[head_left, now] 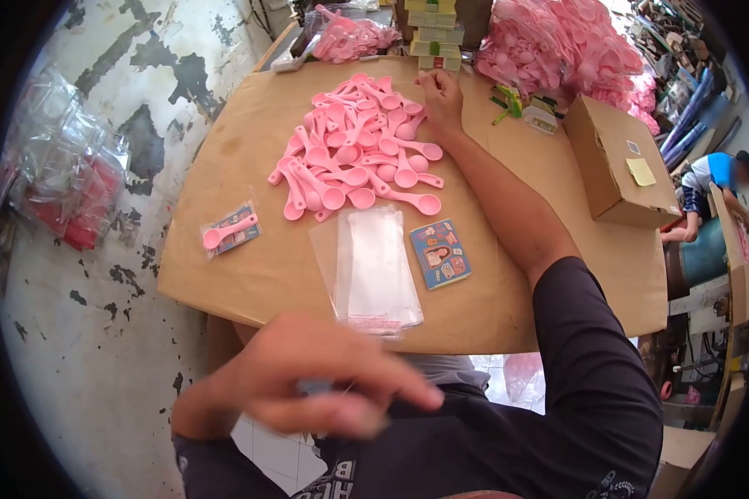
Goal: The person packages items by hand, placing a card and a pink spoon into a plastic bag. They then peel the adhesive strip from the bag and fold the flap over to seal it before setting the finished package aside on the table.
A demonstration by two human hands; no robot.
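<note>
My left hand [316,374] is blurred in front of my chest, below the table's near edge. Its index finger and thumb stretch apart, and I make out nothing held between them. My right hand [441,101] lies at the far side, fingers curled, beside a stack of yellow-green packs [435,37]; whatever the fingers may hold is hidden. Left of it spreads a heap of pink measuring spoons [349,154]. Nearer me are clear plastic bags [379,266] in a stack and blue printed cards [441,254]. One bagged spoon with a card [231,230] sits at the left.
Brown cardboard covers the table [524,324]. At the back right are bulging bags of pink spoons [558,41], a green clip-like tool [508,104] and a cardboard box [620,162]. Plastic packages [71,166] lie on the floor at left. Another person [716,183] sits far right.
</note>
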